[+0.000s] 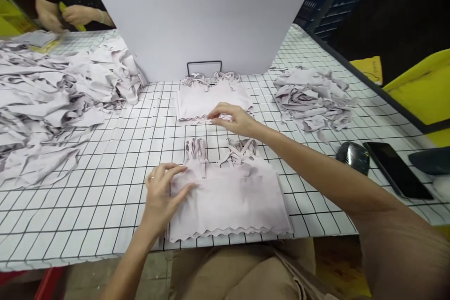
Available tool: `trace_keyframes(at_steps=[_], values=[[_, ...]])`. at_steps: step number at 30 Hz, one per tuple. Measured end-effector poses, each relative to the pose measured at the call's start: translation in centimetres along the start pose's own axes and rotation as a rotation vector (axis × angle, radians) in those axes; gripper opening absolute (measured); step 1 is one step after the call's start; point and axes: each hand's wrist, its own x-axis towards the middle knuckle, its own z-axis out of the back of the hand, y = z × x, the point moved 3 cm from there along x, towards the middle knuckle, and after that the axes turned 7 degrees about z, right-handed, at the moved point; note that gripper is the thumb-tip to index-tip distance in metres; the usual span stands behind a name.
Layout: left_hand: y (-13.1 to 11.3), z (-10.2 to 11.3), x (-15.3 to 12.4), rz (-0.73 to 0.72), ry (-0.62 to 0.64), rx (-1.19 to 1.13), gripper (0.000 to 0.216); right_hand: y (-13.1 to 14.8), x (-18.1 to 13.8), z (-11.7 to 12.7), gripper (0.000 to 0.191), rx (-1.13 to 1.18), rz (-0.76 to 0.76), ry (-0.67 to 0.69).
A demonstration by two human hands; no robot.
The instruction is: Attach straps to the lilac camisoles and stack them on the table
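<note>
A pale lilac camisole top (232, 197) with a scalloped hem lies flat at the near edge of the grid-patterned table (116, 183), straps pointing away from me. My left hand (162, 192) rests on its left side, fingers spread flat. My right hand (234, 118) reaches farther out and touches the near hem of a stack of folded lilac tops (211, 96), its fingers pinched on the fabric edge.
A big heap of lilac garments (52, 103) fills the table's left. A smaller crumpled pile (312, 98) lies right. A white board (200, 9) stands behind the stack. A black mouse (353, 157) and a phone (397, 168) lie right. Another person's hands (63, 15) work far left.
</note>
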Motion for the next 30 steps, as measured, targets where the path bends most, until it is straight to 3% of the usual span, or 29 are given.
trace_keyframes(at_steps=[2, 5, 9, 11, 14, 17, 23, 27, 30], values=[[-0.4, 1.0, 0.0, -0.025, -0.067, -0.009, 0.024, -0.3, -2.3, 2.8, 0.015, -0.107, -0.058, -0.065], [-1.8, 1.0, 0.6, -0.053, -0.019, -0.106, 0.018, -0.4, -5.2, 4.3, 0.013, -0.269, -0.170, 0.020], [-4.6, -1.3, 2.6, -0.069, 0.146, -0.269, 0.015, 0.1, -6.5, 1.0, 0.021, -0.443, -0.289, 0.188], [-5.7, -2.8, 3.7, -0.035, 0.234, -0.317, 0.018, 0.6, -6.6, -0.9, 0.021, -0.519, -0.304, 0.199], [-6.2, -4.6, 5.1, 0.135, 0.395, -0.416, 0.028, 1.1, -7.0, -2.1, 0.018, -0.543, -0.308, 0.130], [-6.3, -5.8, 5.7, 0.348, 0.503, -0.547, 0.038, 1.3, -8.2, -1.5, 0.020, -0.521, -0.292, 0.021], [-8.7, -8.1, 5.8, 0.514, 0.523, -0.907, 0.045, 3.5, -10.9, -0.7, 0.024, -0.438, -0.083, -0.247], [-10.5, -9.9, 5.6, 0.640, 0.517, -1.135, 0.041, 5.2, -12.4, -1.4, 0.025, -0.475, 0.062, -0.282], [-11.4, -10.1, 6.2, 0.630, 0.475, -1.177, 0.040, 5.4, -13.5, -1.9, 0.025, -0.525, 0.073, -0.292]])
